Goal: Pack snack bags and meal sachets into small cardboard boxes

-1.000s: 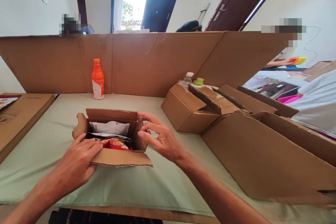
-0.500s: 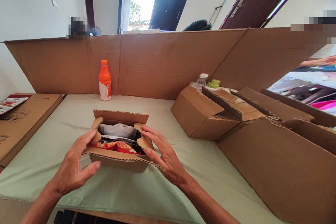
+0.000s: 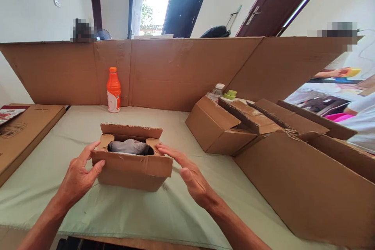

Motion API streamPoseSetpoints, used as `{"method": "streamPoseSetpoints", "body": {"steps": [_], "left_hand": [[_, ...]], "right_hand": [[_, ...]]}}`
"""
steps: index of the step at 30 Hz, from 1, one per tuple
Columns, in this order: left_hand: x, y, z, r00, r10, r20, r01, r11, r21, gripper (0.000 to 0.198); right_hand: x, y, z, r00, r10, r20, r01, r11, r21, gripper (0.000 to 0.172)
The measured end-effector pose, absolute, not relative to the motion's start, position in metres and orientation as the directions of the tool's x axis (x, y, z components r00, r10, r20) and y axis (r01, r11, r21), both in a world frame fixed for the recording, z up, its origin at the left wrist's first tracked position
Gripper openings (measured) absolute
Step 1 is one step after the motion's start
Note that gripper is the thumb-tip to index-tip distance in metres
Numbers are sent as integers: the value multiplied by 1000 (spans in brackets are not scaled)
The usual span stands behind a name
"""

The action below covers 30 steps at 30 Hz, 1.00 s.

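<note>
A small cardboard box stands on the cloth in front of me, its side flaps folded inward. Between them a grey-and-white packet shows through the opening. The near flap is raised and hides the red packets inside. My left hand holds this flap's left corner, thumb in front and fingers behind. At the box's right side, my right hand has its fingers stretched out and apart, the fingertips at the right side flap.
An orange bottle stands behind the box, before a cardboard screen. Larger open cartons fill the right. A flat carton lies at left on the pale green cloth. Another person's hand shows far right.
Both side flaps have gone down inward. The near flap has swung up, covering the red packets from view. My left thumb has moved onto that flap; my right hand has shifted slightly outward.
</note>
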<state>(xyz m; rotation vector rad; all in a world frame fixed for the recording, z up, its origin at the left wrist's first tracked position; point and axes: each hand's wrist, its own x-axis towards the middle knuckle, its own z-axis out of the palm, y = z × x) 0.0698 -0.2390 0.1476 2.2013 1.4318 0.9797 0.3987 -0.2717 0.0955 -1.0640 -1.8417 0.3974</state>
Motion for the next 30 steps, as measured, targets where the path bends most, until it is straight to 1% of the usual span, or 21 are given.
{"method": "streamPoseSetpoints", "body": {"steps": [3,5,7,11,13,14,16,18,20,21,23,27,28,30], "left_hand": [[76,-234,146,235,879,414,695,-450,561,52],[79,-231,144,251,853,457,695,-488,529,49],[80,-229,142,265,848,459,703,-496,510,48],[75,-228,140,309,872,380,735,-472,486,47],[72,-227,140,337,869,362,743,-481,465,50],[70,-226,140,348,866,359,745,-488,456,52],[68,-224,140,358,858,368,744,-500,444,56],[67,-222,139,362,850,382,738,-512,439,59],[67,-219,138,395,839,374,725,-535,434,55],[67,-219,138,421,832,361,716,-549,432,50],[66,-219,137,461,823,333,700,-568,434,42],[59,-221,131,483,815,319,680,-579,449,42],[55,-221,129,495,807,321,671,-590,449,42],[47,-219,125,518,788,333,653,-615,442,46]], "right_hand": [[397,-275,96,-133,867,481,591,459,-664,57],[394,-274,98,-87,880,466,657,403,-638,62],[391,-271,103,-93,853,514,708,419,-568,70],[390,-255,118,-176,790,587,786,472,-400,85],[389,-243,125,-192,781,595,796,479,-372,91],[389,-238,127,-202,781,592,789,488,-375,91],[387,-231,130,-264,790,554,752,528,-395,81],[387,-231,129,-365,787,498,706,582,-402,65],[388,-236,126,-444,774,451,674,621,-401,56],[390,-240,124,-467,768,438,663,632,-401,57],[395,-248,119,-494,762,418,649,644,-406,64],[399,-257,110,-526,762,378,661,646,-382,95],[398,-257,110,-528,765,367,671,642,-372,99],[396,-254,110,-526,775,350,691,629,-355,96]]}}
